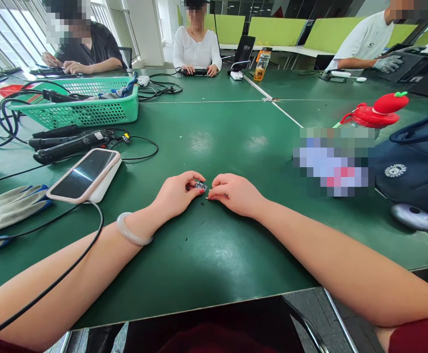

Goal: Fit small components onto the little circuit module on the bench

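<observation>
Over the middle of the green table [217,274], my left hand [179,193] pinches a small dark and silvery piece [201,186], which looks like a little circuit board. Its fingers partly cover the piece. My right hand [234,193] is closed just to the right, thumb and fingertips together; a tiny pale tip [207,198] shows at them, too small to name. A narrow gap lies between the hands. Both rest low, close to the tabletop. Beneath them lies a tiny dark bit [202,204], with another speck nearer the front edge.
Left: a phone [85,174] on a stand, work gloves [11,206], black handheld devices [74,143], a green basket [85,113] with cables. A black cable crosses my left forearm. Right: a navy bag [415,157], a red-lidded bottle [371,115], a grey oval object [414,217]. Several people sit opposite.
</observation>
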`<state>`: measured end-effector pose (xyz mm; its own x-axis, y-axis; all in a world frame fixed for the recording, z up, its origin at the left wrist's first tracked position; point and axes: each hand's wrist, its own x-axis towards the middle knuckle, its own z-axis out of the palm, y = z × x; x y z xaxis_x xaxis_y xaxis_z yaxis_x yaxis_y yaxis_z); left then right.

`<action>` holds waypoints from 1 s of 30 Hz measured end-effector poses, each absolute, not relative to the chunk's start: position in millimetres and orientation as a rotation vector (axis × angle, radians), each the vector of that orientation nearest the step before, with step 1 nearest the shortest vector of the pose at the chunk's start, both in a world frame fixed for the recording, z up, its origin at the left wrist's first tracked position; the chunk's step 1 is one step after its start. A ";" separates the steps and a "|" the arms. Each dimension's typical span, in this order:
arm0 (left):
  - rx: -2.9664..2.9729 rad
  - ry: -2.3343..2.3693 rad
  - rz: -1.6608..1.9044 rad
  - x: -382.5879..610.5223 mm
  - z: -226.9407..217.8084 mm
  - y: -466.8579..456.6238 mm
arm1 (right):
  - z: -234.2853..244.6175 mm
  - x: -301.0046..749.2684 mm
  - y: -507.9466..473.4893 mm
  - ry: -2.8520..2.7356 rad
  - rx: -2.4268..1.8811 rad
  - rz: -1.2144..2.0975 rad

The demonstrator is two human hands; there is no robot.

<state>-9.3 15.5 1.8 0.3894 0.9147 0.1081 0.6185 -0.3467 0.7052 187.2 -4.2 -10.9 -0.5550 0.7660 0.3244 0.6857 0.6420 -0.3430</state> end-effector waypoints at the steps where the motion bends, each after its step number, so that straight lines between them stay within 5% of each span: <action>1: 2.080 1.307 0.675 -9.3 1.7 15.4 | -10.4 187.7 -4.0 -2.410 -1.145 0.257; 30: 2.111 1.386 0.699 -11.6 -0.1 17.7 | -10.0 180.7 -1.1 -2.529 -1.254 0.105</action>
<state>-11.6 17.7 -0.1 0.3445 0.9286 0.1380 0.6627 -0.3446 0.6649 180.7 -1.1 -10.0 -0.5657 0.7869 0.2465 0.7638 0.6127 -0.2030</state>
